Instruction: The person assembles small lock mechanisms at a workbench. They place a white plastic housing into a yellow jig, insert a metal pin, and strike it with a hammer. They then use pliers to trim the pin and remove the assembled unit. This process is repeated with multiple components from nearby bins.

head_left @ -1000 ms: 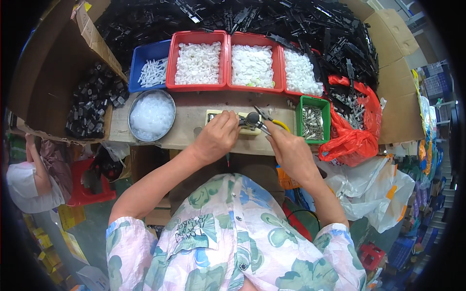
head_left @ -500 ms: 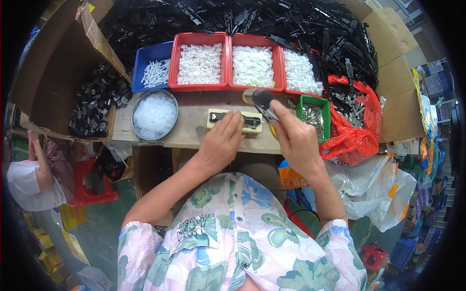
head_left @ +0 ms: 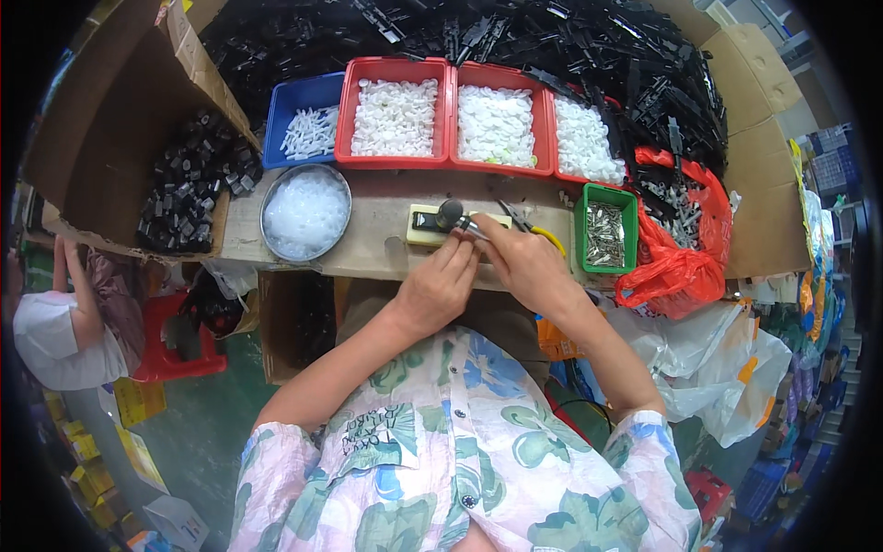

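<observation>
From my remote seat the biggest thing I see is the heap of black plastic parts (head_left: 570, 55) filling the far side. Below it comes the open cardboard box (head_left: 120, 120) on the left, holding more black pieces. Then the row of trays: a blue tray (head_left: 308, 129) and three red trays (head_left: 395, 120) of white parts. A round metal bowl (head_left: 305, 212) of clear pieces sits on the tabletop (head_left: 386, 253), and a small green bin (head_left: 605, 230) of metal bits stands to the right beside a red bag (head_left: 676, 267).

At the middle of the tabletop lies a pale yellow fixture block (head_left: 451, 227), its long axis running left to right. My right hand (head_left: 524, 262) pinches a dark-headed driver tool (head_left: 452, 216) whose length lies nearly level, its round dark end pointing left over the block. My left hand (head_left: 440, 287) rests just beside it with fingers pressed together, touching the block's near edge.

Half a second ago the right hand held the tool raised farther right, near the green bin; now it has come down onto the block, and the left hand has closed in beside it.
</observation>
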`<state>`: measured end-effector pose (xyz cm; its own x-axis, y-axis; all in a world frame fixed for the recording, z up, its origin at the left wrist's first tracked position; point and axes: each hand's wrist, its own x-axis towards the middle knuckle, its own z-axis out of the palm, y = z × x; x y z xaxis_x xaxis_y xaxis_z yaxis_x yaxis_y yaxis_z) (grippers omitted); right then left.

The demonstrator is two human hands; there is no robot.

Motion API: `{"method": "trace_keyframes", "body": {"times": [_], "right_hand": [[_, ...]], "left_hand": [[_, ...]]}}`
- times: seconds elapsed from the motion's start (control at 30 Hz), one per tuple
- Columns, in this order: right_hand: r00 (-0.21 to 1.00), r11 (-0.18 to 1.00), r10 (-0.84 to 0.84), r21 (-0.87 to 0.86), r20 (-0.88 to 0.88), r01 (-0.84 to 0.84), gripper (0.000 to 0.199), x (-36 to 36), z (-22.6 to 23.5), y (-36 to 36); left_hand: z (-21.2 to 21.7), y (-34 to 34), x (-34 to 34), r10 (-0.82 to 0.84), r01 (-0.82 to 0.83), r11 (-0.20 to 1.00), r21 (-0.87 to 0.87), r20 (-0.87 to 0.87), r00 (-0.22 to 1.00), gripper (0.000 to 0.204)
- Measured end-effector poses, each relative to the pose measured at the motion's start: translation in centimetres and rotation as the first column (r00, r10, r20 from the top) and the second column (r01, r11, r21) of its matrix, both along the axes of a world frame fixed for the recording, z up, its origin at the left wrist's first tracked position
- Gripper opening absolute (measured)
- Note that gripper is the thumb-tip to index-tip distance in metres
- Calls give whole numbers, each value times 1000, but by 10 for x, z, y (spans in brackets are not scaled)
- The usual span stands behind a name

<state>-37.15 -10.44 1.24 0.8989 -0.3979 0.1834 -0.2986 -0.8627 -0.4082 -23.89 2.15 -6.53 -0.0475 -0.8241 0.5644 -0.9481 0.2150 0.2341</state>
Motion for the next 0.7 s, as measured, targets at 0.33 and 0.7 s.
{"method": "trace_keyframes", "body": {"times": [0.33, 0.7], "right_hand": [[998, 998, -57, 19, -29, 58, 34, -13, 1, 0], [964, 977, -185, 139, 192, 160, 28, -37, 17, 5]], "left_hand": [[11, 14, 17, 12, -17, 999, -37, -119, 993, 28], [18, -1, 26, 36, -42, 998, -47, -135, 990, 28]]}}
